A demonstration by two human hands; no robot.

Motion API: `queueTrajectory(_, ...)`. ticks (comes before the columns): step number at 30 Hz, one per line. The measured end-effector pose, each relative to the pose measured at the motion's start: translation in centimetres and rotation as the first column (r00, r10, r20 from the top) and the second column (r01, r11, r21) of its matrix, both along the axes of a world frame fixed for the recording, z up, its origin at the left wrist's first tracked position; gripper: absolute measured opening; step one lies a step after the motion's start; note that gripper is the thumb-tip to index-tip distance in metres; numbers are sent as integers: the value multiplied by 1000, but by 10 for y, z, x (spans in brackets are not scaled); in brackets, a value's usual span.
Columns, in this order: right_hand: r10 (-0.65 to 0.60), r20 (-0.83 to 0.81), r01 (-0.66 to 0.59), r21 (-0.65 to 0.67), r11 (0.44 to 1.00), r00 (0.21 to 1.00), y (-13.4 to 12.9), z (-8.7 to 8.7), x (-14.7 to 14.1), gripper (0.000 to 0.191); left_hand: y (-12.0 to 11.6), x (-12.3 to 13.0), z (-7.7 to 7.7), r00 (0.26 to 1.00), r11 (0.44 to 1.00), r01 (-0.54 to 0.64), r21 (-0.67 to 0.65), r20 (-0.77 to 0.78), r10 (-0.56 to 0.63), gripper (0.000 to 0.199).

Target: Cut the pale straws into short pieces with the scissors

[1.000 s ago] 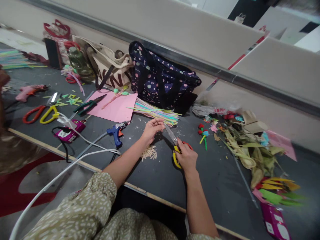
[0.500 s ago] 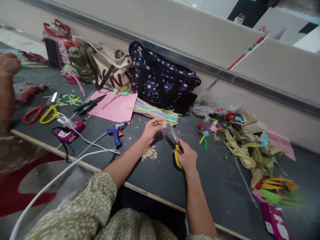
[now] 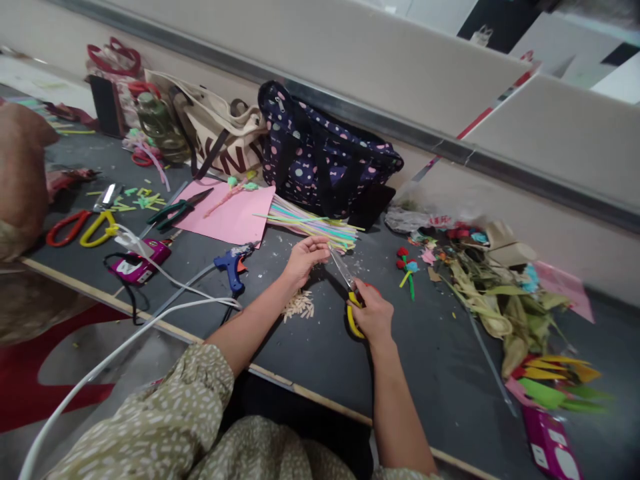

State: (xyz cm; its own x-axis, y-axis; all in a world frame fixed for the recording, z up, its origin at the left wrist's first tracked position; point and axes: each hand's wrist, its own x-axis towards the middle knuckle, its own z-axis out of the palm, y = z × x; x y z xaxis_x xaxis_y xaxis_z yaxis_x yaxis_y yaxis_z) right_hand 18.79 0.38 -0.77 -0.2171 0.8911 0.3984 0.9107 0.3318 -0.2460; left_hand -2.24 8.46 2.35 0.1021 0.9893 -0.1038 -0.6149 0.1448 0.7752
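My right hand (image 3: 375, 313) grips scissors (image 3: 342, 269) with yellow and red handles, its fingers wrapped through the loops. The blades point up and left, their tips at the fingertips of my left hand (image 3: 304, 261). That hand is closed in a pinch; whatever lies between the fingers is too small to make out. Below it, a little heap of short cream-coloured pieces (image 3: 299, 305) rests on the dark table (image 3: 320, 360). Just beyond my left fingers lies a bundle of pastel strips (image 3: 315, 223).
Left of my hands are a blue glue gun (image 3: 231, 268), pink paper (image 3: 233, 217), green-handled pliers (image 3: 177, 212) and other scissors (image 3: 83, 227). Bags (image 3: 325, 153) line the wall. On the right lie pipe-cleaner flowers (image 3: 407, 267) and dried husks (image 3: 510, 320). Another person's arm (image 3: 23, 167) is at far left.
The scissors have shifted slightly left, and the blade tips are now closer to my left fingers. My left hand stays in place. The other person's arm has moved at far left.
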Motion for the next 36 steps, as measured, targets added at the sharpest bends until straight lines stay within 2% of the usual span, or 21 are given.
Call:
queueTrajectory(9,8,-18,-8,-11,1000,1000,-1,0,0,43,0,1,-2,1000,1000,4,9,-13,-4,41)
queueTrajectory(16,-1,40,0,20,1000,999,-1,1,1,43,0,0,-1,1000,1000,8,18,-23,-8,41)
queueTrajectory(24,-63,-121,59,-36,998,991,-2,4,0,44,0,1,1,999,999,-29,15,-38,29,40)
queueTrajectory(27,-96,-115,90,-60,994,989,-1,7,0,48,0,1,0,999,999,-33,14,-38,33,40)
queueTrajectory(36,-71,-77,67,-51,996,995,-1,6,-2,44,1,-1,-1,998,999,-42,24,-50,43,40)
